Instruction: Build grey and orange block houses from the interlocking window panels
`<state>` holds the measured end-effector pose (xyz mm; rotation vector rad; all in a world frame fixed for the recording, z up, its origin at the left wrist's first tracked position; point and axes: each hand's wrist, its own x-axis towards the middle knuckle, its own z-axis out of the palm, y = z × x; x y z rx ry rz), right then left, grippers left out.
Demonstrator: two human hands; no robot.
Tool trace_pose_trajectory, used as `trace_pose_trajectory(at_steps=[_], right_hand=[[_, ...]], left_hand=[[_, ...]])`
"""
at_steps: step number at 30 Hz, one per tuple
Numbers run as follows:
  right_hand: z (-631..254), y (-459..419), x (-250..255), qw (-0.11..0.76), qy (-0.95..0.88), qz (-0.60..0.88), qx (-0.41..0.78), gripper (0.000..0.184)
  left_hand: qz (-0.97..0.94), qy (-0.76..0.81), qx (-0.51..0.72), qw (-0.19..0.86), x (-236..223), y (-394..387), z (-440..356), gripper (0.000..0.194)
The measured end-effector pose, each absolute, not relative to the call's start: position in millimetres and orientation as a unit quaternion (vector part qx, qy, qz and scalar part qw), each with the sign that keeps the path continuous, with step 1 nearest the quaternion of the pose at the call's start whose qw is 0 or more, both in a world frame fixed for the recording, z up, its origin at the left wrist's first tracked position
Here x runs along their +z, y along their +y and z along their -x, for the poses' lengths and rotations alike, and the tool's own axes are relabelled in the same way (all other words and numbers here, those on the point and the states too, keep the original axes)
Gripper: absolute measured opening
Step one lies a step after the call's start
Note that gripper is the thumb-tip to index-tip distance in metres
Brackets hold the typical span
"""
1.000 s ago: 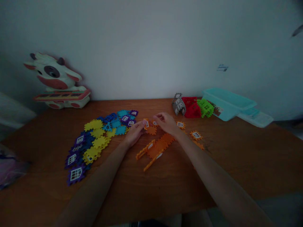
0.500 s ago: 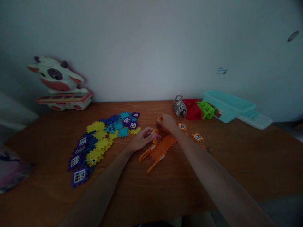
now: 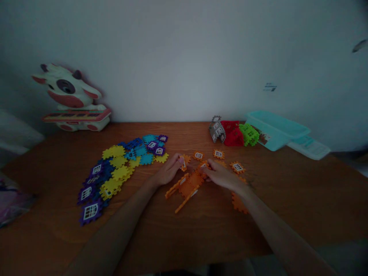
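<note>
Orange interlocking tiles are joined into an open-ended structure (image 3: 189,186) with a flat base and low side walls, lying on the table between my hands. My left hand (image 3: 168,171) pinches an orange window tile (image 3: 184,164) just beyond the left wall. At the structure's far right end, my right hand (image 3: 220,175) has its thumb and fingers closed on another orange window tile (image 3: 203,165), upright against the base. Whether that tile is locked in is too blurred to tell. Loose orange window tiles (image 3: 198,155) lie beyond my hands, and an orange plain tile (image 3: 239,203) is partly under my right forearm.
Purple, blue and yellow tiles (image 3: 120,172) spread across the left. Grey (image 3: 217,129), red (image 3: 232,133) and green (image 3: 249,134) tile builds stand at the back right beside a turquoise bin (image 3: 277,128). A cow toy keyboard (image 3: 77,115) stands at the back left.
My right hand has drawn back from the far orange tiles to the structure's right end, and now grips an upright window tile there. My left hand stays near the same spot with its tile.
</note>
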<state>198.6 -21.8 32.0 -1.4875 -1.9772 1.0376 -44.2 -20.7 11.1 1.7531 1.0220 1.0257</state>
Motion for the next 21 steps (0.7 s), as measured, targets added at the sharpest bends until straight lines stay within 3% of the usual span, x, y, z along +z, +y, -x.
trace_pose_trajectory(at_steps=[4, 10, 21], right_hand=[[-187.6, -13.2, 29.7, 0.228, -0.769, 0.521, 0.294, 0.007], [-172.8, -0.1, 16.9, 0.271, -0.774, 0.506, 0.266, 0.012], [-169.9, -9.9, 2.1, 0.402, -0.722, 0.503, 0.253, 0.018]], left_hand=[[-0.652, 0.391, 0.440, 0.478, 9.1, -17.4, 46.5, 0.047], [-0.563, 0.371, 0.494, 0.549, -1.2, -8.2, 51.3, 0.050], [-0.542, 0.438, 0.527, 0.487, -9.7, -19.6, 54.8, 0.050]])
